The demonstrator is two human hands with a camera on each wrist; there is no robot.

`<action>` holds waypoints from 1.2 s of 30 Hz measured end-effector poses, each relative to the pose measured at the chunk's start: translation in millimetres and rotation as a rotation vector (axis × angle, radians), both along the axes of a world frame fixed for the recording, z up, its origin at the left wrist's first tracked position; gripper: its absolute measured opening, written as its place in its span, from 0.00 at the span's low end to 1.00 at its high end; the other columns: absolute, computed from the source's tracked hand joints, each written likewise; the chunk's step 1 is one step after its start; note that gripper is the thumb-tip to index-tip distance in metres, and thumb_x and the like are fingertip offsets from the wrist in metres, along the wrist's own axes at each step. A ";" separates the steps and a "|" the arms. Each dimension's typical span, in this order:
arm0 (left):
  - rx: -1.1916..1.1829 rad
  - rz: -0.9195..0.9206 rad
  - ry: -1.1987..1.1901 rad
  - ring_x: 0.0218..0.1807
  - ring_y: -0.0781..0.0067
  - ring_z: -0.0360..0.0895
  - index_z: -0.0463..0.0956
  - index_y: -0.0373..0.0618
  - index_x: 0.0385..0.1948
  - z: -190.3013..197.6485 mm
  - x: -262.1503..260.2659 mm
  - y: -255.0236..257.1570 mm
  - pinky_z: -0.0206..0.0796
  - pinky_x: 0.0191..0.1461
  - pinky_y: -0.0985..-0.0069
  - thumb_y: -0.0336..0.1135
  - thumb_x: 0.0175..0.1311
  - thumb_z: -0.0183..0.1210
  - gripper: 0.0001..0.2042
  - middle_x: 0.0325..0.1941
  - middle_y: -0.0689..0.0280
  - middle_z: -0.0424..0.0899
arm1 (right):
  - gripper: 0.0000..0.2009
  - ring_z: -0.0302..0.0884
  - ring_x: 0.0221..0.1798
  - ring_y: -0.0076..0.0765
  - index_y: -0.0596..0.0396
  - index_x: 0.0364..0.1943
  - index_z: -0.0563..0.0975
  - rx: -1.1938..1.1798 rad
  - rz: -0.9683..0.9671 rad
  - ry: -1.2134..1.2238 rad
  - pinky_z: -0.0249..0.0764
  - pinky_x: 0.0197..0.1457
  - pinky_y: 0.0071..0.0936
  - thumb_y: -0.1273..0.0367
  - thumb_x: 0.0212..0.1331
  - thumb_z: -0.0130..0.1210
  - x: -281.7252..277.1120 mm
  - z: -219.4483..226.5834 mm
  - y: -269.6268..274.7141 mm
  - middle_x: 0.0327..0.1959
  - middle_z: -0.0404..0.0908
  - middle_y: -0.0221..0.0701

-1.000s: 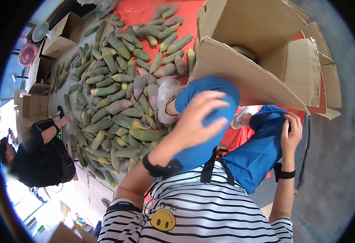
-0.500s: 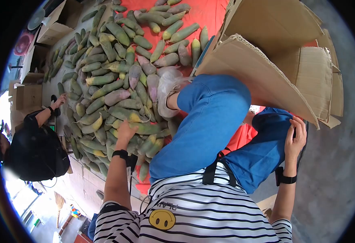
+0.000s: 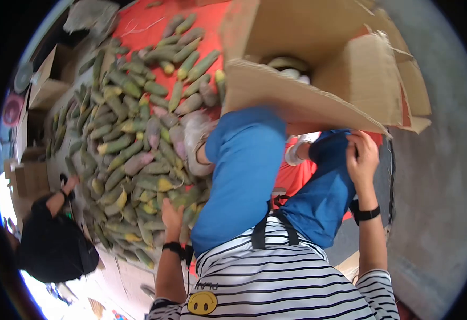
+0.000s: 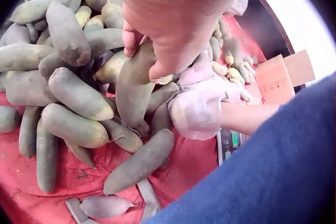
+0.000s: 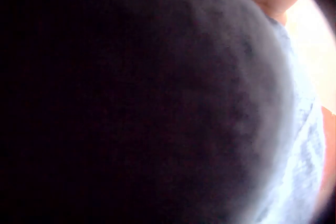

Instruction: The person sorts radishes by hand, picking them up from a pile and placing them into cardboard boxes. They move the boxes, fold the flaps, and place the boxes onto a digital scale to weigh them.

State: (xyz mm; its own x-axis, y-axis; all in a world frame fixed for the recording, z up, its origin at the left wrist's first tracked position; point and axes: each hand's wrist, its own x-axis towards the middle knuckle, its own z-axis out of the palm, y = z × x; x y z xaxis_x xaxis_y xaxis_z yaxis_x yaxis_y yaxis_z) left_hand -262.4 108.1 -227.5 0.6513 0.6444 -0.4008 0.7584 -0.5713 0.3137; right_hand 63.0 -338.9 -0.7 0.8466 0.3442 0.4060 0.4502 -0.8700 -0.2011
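My left hand (image 3: 172,217) is low over the near side of a large heap of dusty green radishes (image 3: 117,144). In the left wrist view, its thumb and fingers grip the upper end of one plump green radish (image 4: 134,90), whose lower end lies among the others. More radishes (image 4: 79,94) lie close around it, some with yellowish ends. My right hand (image 3: 363,160) rests on the right knee of the blue trousers (image 3: 326,176), holding nothing. Dark, blurred cloth fills most of the right wrist view.
An open cardboard box (image 3: 308,96) stands before my knees, with a radish and white items inside. A plastic-covered foot (image 4: 197,109) stands beside the heap, near a scale (image 4: 231,141). Red sheeting (image 3: 143,26) lies underneath. Another person (image 3: 55,240) reaches toward the heap's left side.
My left hand has come down from over the left thigh into the heap and grips a radish. The right hand stays on the knee. The head view has shifted.
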 end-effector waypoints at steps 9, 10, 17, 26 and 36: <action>0.196 -0.052 -0.499 0.42 0.60 0.77 0.72 0.37 0.46 137.6 92.9 31.4 0.69 0.46 0.67 0.36 0.51 0.70 0.23 0.43 0.57 0.77 | 0.07 0.77 0.44 0.44 0.56 0.32 0.78 0.091 0.033 -0.050 0.71 0.51 0.39 0.75 0.47 0.56 -0.7 1.2 -5.8 0.40 0.80 0.33; 0.155 0.063 -0.522 0.40 0.67 0.77 0.71 0.36 0.47 184.0 112.7 28.0 0.69 0.43 0.71 0.37 0.53 0.70 0.23 0.43 0.60 0.77 | 0.06 0.77 0.44 0.43 0.55 0.32 0.78 0.095 0.027 -0.051 0.71 0.51 0.38 0.74 0.47 0.56 -1.5 1.1 -7.1 0.40 0.80 0.33; 0.103 -0.097 -1.414 0.48 0.73 0.77 0.68 0.34 0.52 338.5 219.7 -25.9 0.72 0.51 0.78 0.28 0.61 0.65 0.20 0.51 0.57 0.77 | 0.05 0.78 0.45 0.43 0.55 0.31 0.78 0.124 -0.011 -0.021 0.71 0.51 0.38 0.73 0.48 0.57 -5.4 -0.8 -12.6 0.39 0.80 0.33; -0.021 -0.349 -1.234 0.41 0.77 0.78 0.70 0.38 0.55 318.0 290.3 -91.2 0.69 0.45 0.78 0.29 0.62 0.63 0.20 0.42 0.62 0.80 | 0.04 0.78 0.44 0.42 0.55 0.31 0.78 0.165 -0.026 -0.037 0.72 0.51 0.37 0.74 0.50 0.55 -7.4 1.1 -20.1 0.39 0.81 0.33; 0.020 -0.197 -0.440 0.31 0.61 0.80 0.77 0.38 0.35 18.5 111.0 19.4 0.72 0.39 0.67 0.33 0.59 0.61 0.09 0.31 0.54 0.82 | 0.06 0.79 0.46 0.43 0.56 0.35 0.80 0.147 -0.010 0.021 0.72 0.53 0.36 0.76 0.54 0.54 -6.8 -2.0 -17.0 0.43 0.82 0.34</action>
State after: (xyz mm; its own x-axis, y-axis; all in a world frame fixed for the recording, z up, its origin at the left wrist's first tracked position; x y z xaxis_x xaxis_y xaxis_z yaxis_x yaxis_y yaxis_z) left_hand -151.4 127.5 -209.1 0.8669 0.4962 -0.0486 0.4327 -0.7003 0.5677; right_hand 56.2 -355.9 -2.8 0.8584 0.2735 0.4339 0.4359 -0.8349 -0.3361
